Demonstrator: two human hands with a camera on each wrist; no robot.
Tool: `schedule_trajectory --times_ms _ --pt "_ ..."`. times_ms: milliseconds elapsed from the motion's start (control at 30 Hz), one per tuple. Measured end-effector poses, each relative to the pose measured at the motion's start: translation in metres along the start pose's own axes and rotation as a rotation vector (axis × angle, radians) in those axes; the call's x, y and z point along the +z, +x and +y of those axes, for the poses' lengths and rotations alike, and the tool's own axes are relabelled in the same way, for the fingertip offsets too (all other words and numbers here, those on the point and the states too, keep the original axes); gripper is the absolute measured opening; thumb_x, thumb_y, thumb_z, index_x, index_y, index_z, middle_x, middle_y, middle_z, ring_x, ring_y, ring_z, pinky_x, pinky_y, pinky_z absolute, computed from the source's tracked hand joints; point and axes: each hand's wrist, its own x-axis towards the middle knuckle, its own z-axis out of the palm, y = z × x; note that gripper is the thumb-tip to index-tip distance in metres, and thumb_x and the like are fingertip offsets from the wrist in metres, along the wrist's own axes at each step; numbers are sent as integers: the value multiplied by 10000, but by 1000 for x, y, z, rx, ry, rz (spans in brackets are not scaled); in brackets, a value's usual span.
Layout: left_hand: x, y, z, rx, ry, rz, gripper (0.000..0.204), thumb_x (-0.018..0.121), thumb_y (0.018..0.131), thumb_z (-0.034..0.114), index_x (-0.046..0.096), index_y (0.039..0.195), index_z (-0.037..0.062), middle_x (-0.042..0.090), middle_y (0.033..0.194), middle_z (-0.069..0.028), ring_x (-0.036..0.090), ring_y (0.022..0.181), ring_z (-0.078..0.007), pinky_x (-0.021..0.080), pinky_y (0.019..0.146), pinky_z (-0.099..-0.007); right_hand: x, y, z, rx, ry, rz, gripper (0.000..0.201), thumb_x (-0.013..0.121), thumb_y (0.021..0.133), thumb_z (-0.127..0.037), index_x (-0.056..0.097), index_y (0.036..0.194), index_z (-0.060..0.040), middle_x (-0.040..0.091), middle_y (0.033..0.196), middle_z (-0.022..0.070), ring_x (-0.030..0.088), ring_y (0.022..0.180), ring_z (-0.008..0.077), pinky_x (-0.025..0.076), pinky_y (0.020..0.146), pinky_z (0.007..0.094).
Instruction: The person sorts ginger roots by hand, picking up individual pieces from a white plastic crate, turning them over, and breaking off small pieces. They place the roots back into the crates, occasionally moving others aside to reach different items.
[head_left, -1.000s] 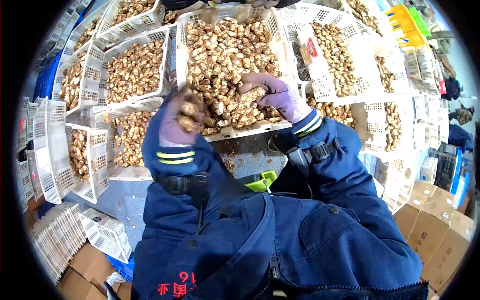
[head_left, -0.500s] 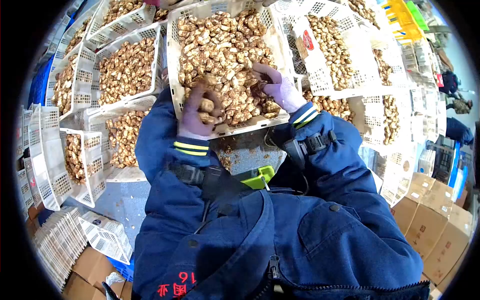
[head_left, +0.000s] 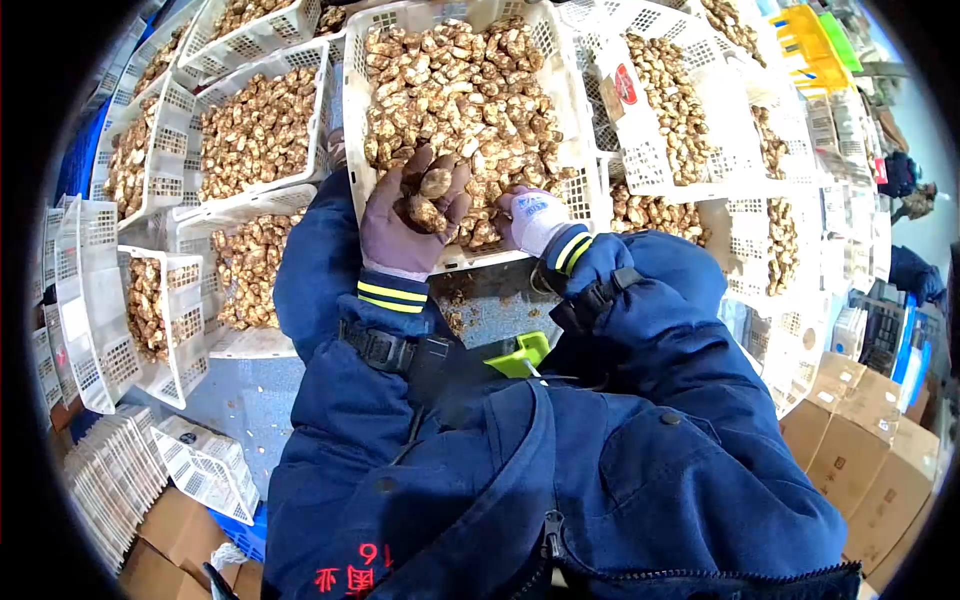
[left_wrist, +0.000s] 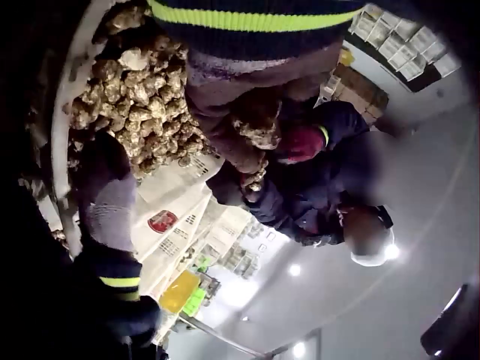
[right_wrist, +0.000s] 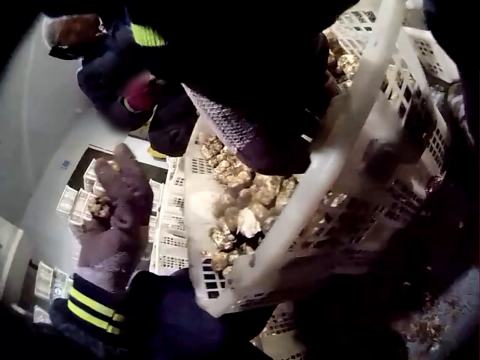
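In the head view my gloved left hand (head_left: 413,215) is palm up over the near left of a white crate (head_left: 462,262), its fingers curled round two brown-and-white, knobbly mushrooms (head_left: 436,182). The left wrist view shows mushrooms (left_wrist: 256,133) in its grasp too. My gloved right hand (head_left: 530,217) reaches down at the crate's near right corner, fingers bent among loose mushrooms (head_left: 478,230). Its fingertips are hidden, and I cannot tell whether they grip one. Many more mushrooms fill the crate beyond both hands.
White mesh crates of mushrooms stand left (head_left: 262,125) and right (head_left: 670,110). A bright green object (head_left: 520,355) is below the crate's near edge. Cardboard boxes (head_left: 870,440) stand at lower right. Another person (left_wrist: 322,180) faces across the crate.
My left hand has moved right and turned palm up, still holding mushrooms. My right hand has drawn back from the middle of the pile to the near right corner.
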Motion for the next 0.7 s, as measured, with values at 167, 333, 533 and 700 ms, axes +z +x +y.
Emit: schedule_trajectory --times_ms 167,333,533,700 --pt "3 4 -3 24 44 -9 555 388 965 474 496 1323 63 514 1346 -128 424 1297 -340 399 1026 -500 -2 -10 -31 -64 41 -9 398 596 827 -420 625 1002 -63 670 884 185 647 826 367 511 758 445" --pt "3 2 -6 50 80 -127 548 390 969 462 475 1342 70 489 1367 -136 404 1310 -344 378 1041 -516 12 3 -19 26 242 4 342 647 803 -328 585 1024 -75 675 872 160 654 858 341 509 739 425" --pt "-3 5 -10 51 252 -49 535 361 985 474 482 1329 82 526 1317 -127 454 1265 -329 413 1007 -503 -3 1 -4 208 745 -90 328 668 786 -304 630 1030 -87 683 850 163 663 817 326 515 739 401" --pt "-37 17 -14 172 388 55 422 488 959 415 604 1156 60 629 1143 -113 575 1093 -281 533 832 -411 11 -3 -16 8 340 9 447 610 815 -382 604 1135 -71 676 914 206 654 898 350 511 794 418"
